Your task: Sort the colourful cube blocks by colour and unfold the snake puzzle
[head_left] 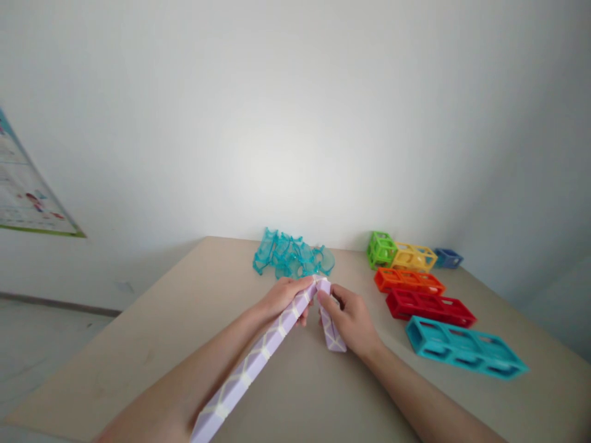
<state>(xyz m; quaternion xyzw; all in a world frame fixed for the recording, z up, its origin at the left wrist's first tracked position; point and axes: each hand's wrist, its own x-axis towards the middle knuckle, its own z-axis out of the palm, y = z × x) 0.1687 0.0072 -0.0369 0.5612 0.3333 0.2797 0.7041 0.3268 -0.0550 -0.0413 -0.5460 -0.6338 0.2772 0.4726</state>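
A long lilac snake puzzle with pale-yellow joints runs from the bottom edge up to the middle of the view. Near its far end it bends sharply, and a short section points back toward me. My left hand is closed round the long section just below the bend. My right hand grips the short section, its thumb lying on top near the bend. Some of the fingers are hidden behind the puzzle.
On the beige table, a heap of clear teal plastic pieces lies by the wall. To the right are green, yellow, dark blue, orange, red and turquoise open-frame blocks. A poster hangs at left.
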